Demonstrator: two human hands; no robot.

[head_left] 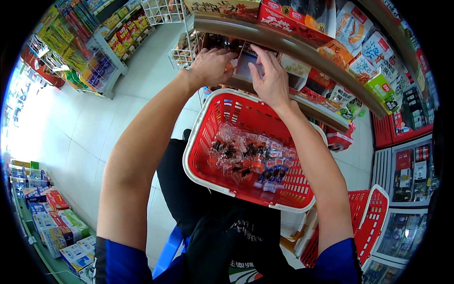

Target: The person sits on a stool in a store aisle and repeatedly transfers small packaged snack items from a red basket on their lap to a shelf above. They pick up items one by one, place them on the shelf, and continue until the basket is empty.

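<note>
My left hand (213, 66) lies over the lower shelf, fingers stretched at the edge of some dark small packets (224, 42). Part of those packets is covered by the hand. Beside it, my right hand (272, 78) is raised with thumb and fingers apart, next to an open box with a pale, bluish inside (246, 64). Neither hand visibly holds anything. Below them, a red plastic basket (198, 156) with a white rim rests over my lap. Inside it are many clear-wrapped small snacks (231, 146), some dark and some blue-wrapped (274, 173).
A curved brown shelf edge (283, 40) runs just above my hands, with bagged snacks (354, 28) over it. A white wire rack (182, 59) stands to the left. Another red basket (373, 222) sits at right, near coolers (404, 232). Boxes (56, 217) line the lower left.
</note>
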